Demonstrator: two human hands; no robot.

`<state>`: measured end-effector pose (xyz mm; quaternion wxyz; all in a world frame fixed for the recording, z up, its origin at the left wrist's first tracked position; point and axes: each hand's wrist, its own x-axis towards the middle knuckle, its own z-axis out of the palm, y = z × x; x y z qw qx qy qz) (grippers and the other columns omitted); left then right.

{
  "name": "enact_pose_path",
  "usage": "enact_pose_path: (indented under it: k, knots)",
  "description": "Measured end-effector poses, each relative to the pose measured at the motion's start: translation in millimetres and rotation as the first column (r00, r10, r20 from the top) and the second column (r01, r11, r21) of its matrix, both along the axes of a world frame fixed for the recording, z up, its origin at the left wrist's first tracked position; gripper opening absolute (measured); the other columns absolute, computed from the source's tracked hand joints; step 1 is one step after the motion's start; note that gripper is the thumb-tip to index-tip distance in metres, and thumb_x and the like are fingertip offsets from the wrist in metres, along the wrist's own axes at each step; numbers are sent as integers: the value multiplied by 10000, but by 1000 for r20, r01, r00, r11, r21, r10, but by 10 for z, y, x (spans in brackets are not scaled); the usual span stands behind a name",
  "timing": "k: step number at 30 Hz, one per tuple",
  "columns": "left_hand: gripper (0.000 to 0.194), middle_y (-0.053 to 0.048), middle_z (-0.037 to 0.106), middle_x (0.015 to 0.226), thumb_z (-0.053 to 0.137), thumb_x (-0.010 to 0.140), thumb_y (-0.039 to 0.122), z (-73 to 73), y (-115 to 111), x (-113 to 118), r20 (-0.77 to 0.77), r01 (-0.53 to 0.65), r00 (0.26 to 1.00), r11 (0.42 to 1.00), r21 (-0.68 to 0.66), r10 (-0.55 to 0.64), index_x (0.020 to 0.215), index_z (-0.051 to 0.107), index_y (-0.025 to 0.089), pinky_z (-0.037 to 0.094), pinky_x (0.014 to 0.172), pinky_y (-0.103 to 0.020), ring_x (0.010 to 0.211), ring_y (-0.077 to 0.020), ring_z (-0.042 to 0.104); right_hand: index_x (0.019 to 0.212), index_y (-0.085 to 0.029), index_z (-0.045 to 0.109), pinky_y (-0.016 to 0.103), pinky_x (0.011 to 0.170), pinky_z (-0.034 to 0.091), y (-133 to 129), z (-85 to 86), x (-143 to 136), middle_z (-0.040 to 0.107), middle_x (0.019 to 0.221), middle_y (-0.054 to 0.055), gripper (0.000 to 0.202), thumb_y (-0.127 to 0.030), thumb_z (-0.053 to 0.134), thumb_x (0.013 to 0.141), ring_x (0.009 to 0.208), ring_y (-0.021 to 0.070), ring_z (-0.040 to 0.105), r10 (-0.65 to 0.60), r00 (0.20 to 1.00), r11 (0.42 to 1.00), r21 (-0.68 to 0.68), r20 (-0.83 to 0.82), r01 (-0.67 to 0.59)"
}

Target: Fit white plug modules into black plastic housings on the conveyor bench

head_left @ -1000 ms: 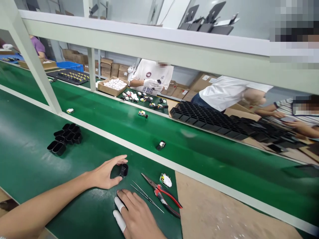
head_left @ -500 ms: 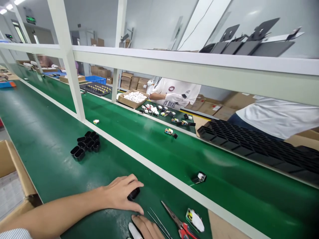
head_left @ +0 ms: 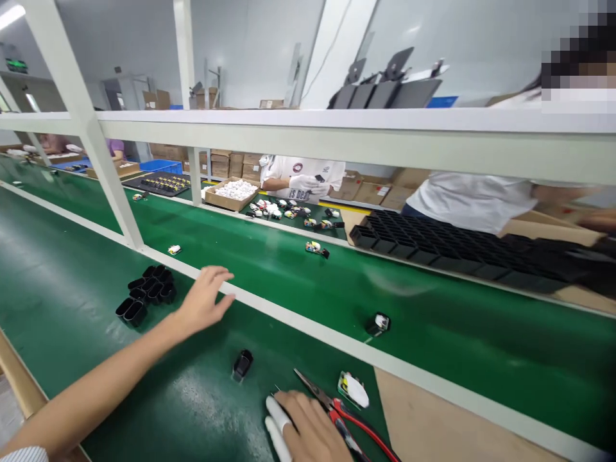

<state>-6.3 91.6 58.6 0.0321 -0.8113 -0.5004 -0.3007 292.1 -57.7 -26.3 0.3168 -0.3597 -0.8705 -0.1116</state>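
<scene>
Near left hand (head_left: 204, 301), white rail (head_left: 289, 316).

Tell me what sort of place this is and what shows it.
Probably an electronics assembly line in a factory: small circuit-board assemblies lie along a long green belt, black casings stand in rows beyond it, and a white-gloved co-worker handles a part.

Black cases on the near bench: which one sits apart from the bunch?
The lone black case, between the left hand and the right hand; the other black cases stand bunched together farther left.
</scene>
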Motion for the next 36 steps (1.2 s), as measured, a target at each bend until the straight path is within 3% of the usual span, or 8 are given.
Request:
enact_pose_path:
  k: [8, 12, 17, 21, 24, 28, 32, 36]
  knots:
    - [368, -145, 614, 1386, 722, 979, 281, 215, 1177, -793, -181, -400, 913, 891, -213, 367, 1307, 640, 135, 477, 1103, -610, 1303, -354, 579, 994, -173, 676, 434, 889, 491, -73, 333, 123, 647, 989, 100, 92, -133, 619, 934, 948, 277, 589, -212, 960, 959, -152, 181, 241]
    - [353, -119, 650, 1338, 689, 1030, 337, 153, 1357, -920, -264, -516, 853, 806, -290, 451, 1328, 636, 156, 601, 967, -485, 1146, -271, 681, 844, -198, 639, 446, 945, 470, -75, 273, 91, 628, 968, 102, 106, -108, 695, 839, 961, 281, 564, -227, 947, 945, -183, 227, 271]
    - [322, -124, 674, 1259, 679, 1020, 291, 81, 1317, -676, -250, -433, 894, 860, -271, 371, 1288, 645, 115, 567, 1011, -520, 1166, -304, 665, 824, -214, 624, 441, 960, 476, -88, 265, 87, 630, 946, 94, 158, -61, 665, 829, 943, 271, 564, -251, 936, 935, -190, 246, 300]
    - [383, -143, 694, 1126, 664, 953, 233, 96, 1014, -195, -184, -230, 965, 936, -268, 185, 1292, 632, 58, 541, 1031, -490, 1117, -328, 663, 845, -199, 641, 430, 946, 497, -90, 300, 77, 639, 942, 99, 137, -69, 682, 832, 948, 278, 581, -280, 915, 920, -193, 290, 342]
    - [485, -80, 688, 1162, 659, 968, 396, 194, 453, 212, -106, 2, 994, 957, -290, -34, 1400, 587, 188, 598, 906, -375, 982, -240, 694, 857, -185, 641, 429, 952, 495, -95, 309, 60, 640, 937, 107, 166, -31, 685, 816, 962, 284, 598, -291, 912, 908, -215, 290, 359]
    - [501, -52, 699, 1132, 641, 1009, 437, 240, -559, 617, -1, 426, 891, 839, -339, -453, 1467, 518, 273, 594, 864, -359, 967, -235, 705, 896, -167, 659, 441, 958, 504, -103, 323, 50, 651, 979, 122, 166, -23, 667, 815, 977, 294, 615, -313, 906, 895, -230, 284, 382]
    - [488, -93, 718, 1066, 669, 1013, 376, -51, -1246, 806, -207, 525, 770, 784, -330, -603, 1447, 526, 204, 604, 818, -414, 929, -297, 725, 935, -164, 666, 432, 913, 529, -99, 361, 59, 657, 1034, 112, 231, 25, 600, 821, 970, 284, 628, -345, 914, 901, -199, 215, 386]
    - [586, -129, 730, 1022, 658, 1000, 564, -247, -1295, 743, -247, 551, 764, 802, -230, -596, 1412, 577, 156, 614, 776, -445, 879, -321, 721, 1081, -150, 676, 420, 899, 544, -105, 439, 53, 666, 1061, 108, 252, -7, 522, 942, 984, 267, 639, -268, 961, 935, -221, 65, 276]
